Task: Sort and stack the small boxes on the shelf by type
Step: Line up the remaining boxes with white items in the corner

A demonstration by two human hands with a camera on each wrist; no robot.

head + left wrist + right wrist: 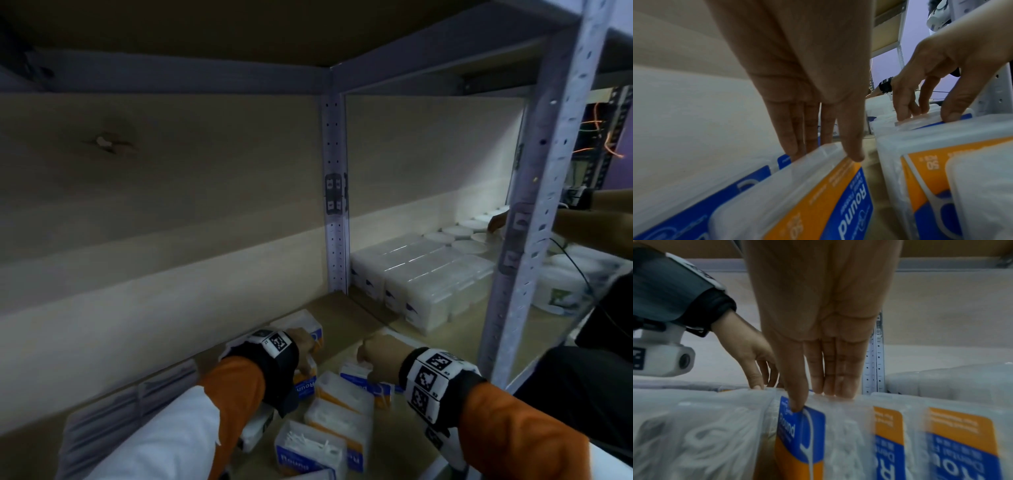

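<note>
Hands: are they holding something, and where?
Each hand pinches a small box by its top edge: left hand one box, right hand another box.

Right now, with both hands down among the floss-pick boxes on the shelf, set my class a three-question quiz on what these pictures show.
1. True or false: the left hand and the right hand each grip a separate box.
2. Which word is printed on the blue and orange label of the box under the left hand?
A. Square
B. Round
C. Flat
3. Fill the gap: past the upright post, the next bay holds a row of ____ lidded containers.

Key:
1. True. In the wrist views, thumb and fingers pinch the top edge of a different box each.
2. B
3. White, or translucent white.
</note>
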